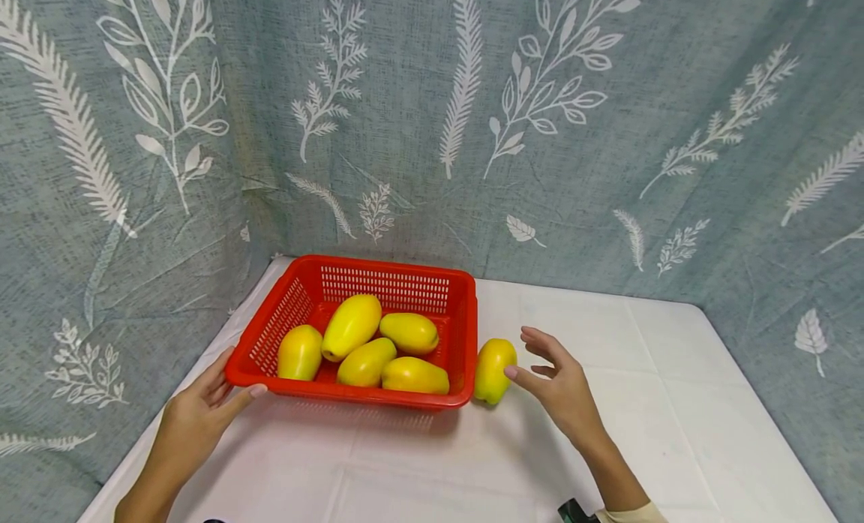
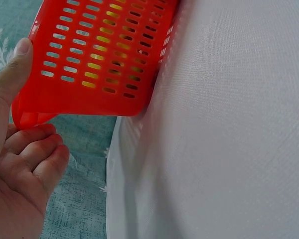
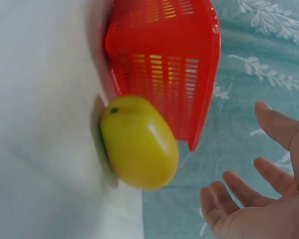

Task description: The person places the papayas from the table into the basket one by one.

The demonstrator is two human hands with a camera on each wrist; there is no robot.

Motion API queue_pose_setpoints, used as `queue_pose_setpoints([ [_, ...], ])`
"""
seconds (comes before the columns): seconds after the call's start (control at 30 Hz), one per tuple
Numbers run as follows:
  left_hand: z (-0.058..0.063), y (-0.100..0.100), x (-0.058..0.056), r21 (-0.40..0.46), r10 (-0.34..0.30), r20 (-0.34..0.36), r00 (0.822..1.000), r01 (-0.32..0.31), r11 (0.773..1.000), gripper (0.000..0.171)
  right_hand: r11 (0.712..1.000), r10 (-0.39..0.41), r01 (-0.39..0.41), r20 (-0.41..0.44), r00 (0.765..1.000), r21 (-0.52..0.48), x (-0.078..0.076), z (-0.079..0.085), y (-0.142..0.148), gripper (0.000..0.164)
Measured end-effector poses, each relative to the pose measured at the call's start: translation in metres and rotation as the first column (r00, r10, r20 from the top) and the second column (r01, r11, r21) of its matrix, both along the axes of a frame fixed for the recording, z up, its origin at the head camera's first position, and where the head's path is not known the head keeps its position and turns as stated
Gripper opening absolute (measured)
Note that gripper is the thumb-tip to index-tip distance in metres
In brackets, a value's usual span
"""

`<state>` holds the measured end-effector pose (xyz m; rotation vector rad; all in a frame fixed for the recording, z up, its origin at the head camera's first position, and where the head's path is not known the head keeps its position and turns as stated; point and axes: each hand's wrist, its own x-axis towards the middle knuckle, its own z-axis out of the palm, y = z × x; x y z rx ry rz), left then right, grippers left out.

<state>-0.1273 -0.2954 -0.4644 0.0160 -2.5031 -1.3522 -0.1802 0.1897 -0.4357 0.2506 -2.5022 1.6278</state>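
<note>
A red plastic basket (image 1: 466, 335) with slotted walls holds several yellow mangoes (image 1: 352, 326). My left hand (image 1: 192, 422) grips its front left corner; in the left wrist view the thumb lies on the rim and the fingers curl beneath it. Just outside the basket's right wall, another yellow mango (image 1: 495, 371), greenish at its near end, lies on the table. My right hand (image 1: 563, 392) is beside that mango, fingers spread and loosely bent. The right wrist view shows a gap between the hand (image 3: 269, 199) and the fruit (image 3: 139, 144).
A white cloth (image 1: 648, 403) covers the table. Blue-green curtains (image 1: 405, 133) with white leaf prints hang behind it and along both sides. Close by the right wrist, a small dark object (image 1: 576, 511) shows at the bottom edge of the head view.
</note>
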Motion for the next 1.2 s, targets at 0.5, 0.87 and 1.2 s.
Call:
queue_pose_setpoints([
  [0.5,0.0,0.001,-0.001,0.022,-0.005,-0.025,1.0,0.005,1.0,0.084,0.997,-0.075,0.073,0.072,0.995,0.029,0.006,-0.012,0.023,0.068],
  [0.87,0.0,0.0,-0.001,0.003,0.002,0.005,1.0,-0.002,1.0,0.085,0.998,-0.064,0.064,0.098,0.993,0.0,-0.001,-0.021,0.022,0.067],
  [1.2,-0.001,0.001,-0.001,0.006,0.0,-0.038,0.999,0.001,1.0,0.085,0.999,-0.04,0.041,0.133,0.99,0.0,-0.012,-0.029,0.012,0.065],
])
